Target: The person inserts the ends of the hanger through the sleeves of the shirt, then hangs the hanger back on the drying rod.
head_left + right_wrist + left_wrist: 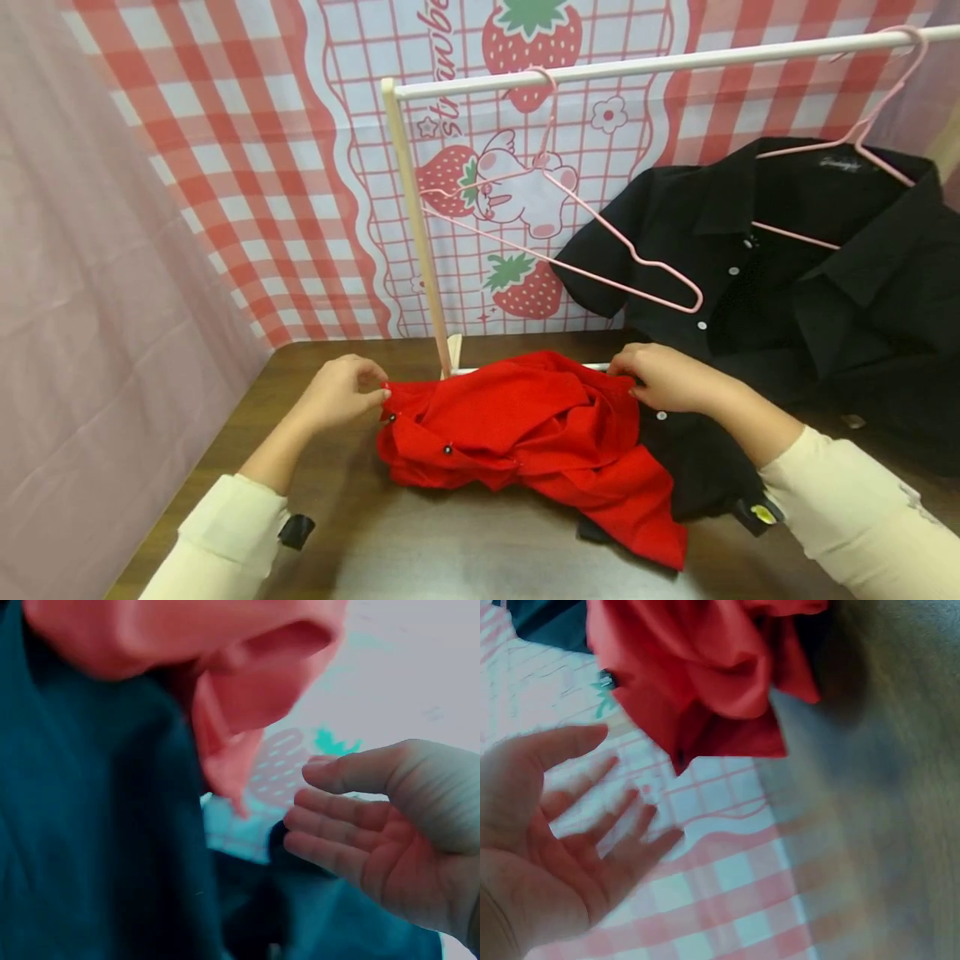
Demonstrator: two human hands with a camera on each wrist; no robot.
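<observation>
A crumpled red shirt (517, 425) with dark buttons lies bunched on the table. In the head view, my left hand (345, 392) pinches its upper left corner between thumb and fingers. At its upper right edge, my right hand (671, 379) pinches the cloth the same way. The wrist views differ: the blurred left hand (577, 825) has spread fingers beside the red shirt (697, 667). In the right wrist view, the right hand (397, 840) also appears apart from the red cloth (225, 645).
An unused pink hanger (637, 258) hangs from the white rail (675, 60) behind the red shirt. On the right, a black shirt (667, 225) hangs on another pink hanger (862, 142). The rack's wooden post (416, 217) stands behind the left hand. Brown tabletop (352, 517) shows in front.
</observation>
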